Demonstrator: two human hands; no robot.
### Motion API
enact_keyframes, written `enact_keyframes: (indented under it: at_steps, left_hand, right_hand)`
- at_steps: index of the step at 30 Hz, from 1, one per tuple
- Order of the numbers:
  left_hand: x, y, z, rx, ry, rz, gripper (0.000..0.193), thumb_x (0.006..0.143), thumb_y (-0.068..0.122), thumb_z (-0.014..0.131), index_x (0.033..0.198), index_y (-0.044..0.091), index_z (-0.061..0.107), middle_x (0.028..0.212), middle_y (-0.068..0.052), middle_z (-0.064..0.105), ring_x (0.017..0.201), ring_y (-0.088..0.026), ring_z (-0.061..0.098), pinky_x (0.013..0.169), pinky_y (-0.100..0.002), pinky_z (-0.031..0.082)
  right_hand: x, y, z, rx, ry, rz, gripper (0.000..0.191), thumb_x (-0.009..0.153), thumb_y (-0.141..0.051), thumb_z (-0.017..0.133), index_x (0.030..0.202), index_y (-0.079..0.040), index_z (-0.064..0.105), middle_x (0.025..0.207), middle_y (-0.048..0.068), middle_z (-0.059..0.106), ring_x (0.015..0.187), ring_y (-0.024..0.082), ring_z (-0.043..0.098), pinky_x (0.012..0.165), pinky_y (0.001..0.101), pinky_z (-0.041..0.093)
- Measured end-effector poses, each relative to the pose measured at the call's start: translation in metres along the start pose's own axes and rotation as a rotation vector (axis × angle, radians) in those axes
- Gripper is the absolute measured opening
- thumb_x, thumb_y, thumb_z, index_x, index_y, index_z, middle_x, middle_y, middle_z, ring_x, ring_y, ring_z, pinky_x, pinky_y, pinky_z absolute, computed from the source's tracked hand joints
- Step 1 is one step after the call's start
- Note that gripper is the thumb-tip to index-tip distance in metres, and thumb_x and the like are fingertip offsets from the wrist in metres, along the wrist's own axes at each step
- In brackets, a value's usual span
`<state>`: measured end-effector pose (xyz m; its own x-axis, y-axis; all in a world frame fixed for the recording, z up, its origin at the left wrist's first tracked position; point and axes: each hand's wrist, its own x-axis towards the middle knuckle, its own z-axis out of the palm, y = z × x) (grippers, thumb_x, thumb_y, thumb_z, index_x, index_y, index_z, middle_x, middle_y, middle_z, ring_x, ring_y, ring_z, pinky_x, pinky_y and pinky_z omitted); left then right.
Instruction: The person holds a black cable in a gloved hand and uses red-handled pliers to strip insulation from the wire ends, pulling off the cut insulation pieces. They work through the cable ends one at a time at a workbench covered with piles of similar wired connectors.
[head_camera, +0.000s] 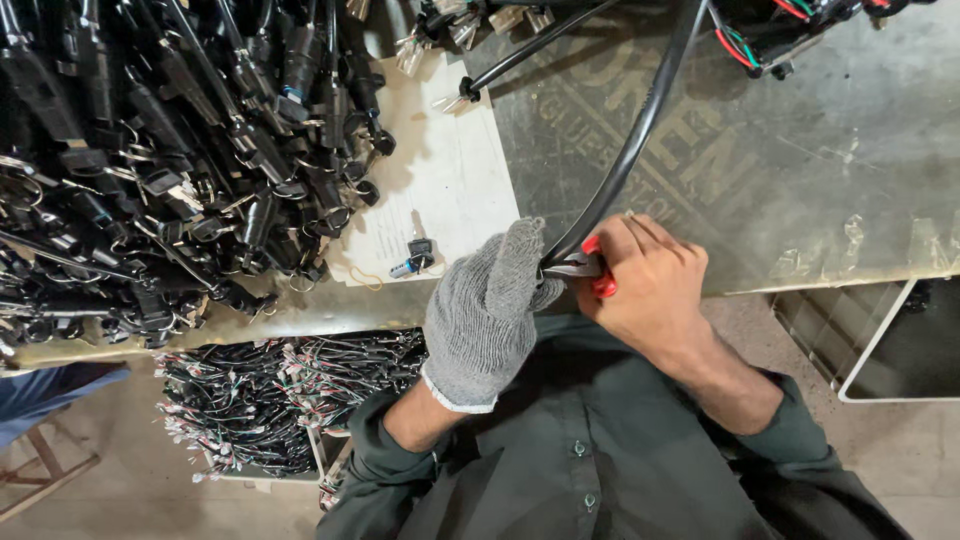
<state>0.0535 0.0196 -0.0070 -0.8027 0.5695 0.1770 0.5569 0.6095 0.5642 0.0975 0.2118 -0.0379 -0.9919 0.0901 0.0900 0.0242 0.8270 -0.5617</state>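
In the head view, a black cable (625, 150) is pinched at its lower end by the left hand (485, 310), which is gloved in grey knit; its fingers (520, 255) are closed around the cable just at the near edge of the metal table (800, 200). The right hand (645, 285) is bare and is wrapped shut on red-handled pliers (592, 268), whose tip is set against the cable end beside the glove. A pile of black wiring parts (170, 150) is spread at the left, with a small key (415, 255) on white paper (450, 180). The cable is best kept taut and the pliers squeezed squarely, close to the gloved grip.
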Motion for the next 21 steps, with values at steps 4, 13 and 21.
enact_keyframes:
  at_steps: [4,13,21]
  left_hand:
    - [0.005,0.001,-0.005,0.115,0.008,0.031,0.069,0.092,0.024,0.079,0.15,0.006,0.048,0.125,-0.016,0.067,0.1,-0.035,0.064,0.084,-0.046,0.052]
    - [0.023,0.002,-0.053,-0.704,-0.407,-0.067,0.066,0.091,0.016,0.074,0.151,0.007,0.046,0.127,-0.014,0.065,0.112,-0.03,0.066,0.097,-0.038,0.054]
    - [0.013,-0.012,-0.047,-0.855,-0.502,-0.157,0.065,0.094,0.009,0.071,0.156,0.013,0.051,0.106,-0.002,0.071,0.094,-0.014,0.069,0.088,-0.029,0.059]
  right_hand:
    - [-0.005,-0.005,0.003,0.116,0.003,-0.023,0.039,0.065,-0.021,0.082,0.09,-0.006,0.056,0.084,0.01,0.062,0.08,0.033,0.065,0.063,0.0438,0.05]
    - [0.029,-0.012,-0.003,0.228,0.108,-0.259,0.033,0.074,-0.021,0.087,0.084,-0.007,0.059,0.084,0.008,0.066,0.083,0.026,0.066,0.074,0.0493,0.046]
    - [0.035,0.009,0.0,0.553,-0.207,-0.281,0.032,0.067,-0.008,0.081,0.084,-0.006,0.054,0.081,0.008,0.059,0.08,0.03,0.062,0.067,0.0408,0.049]
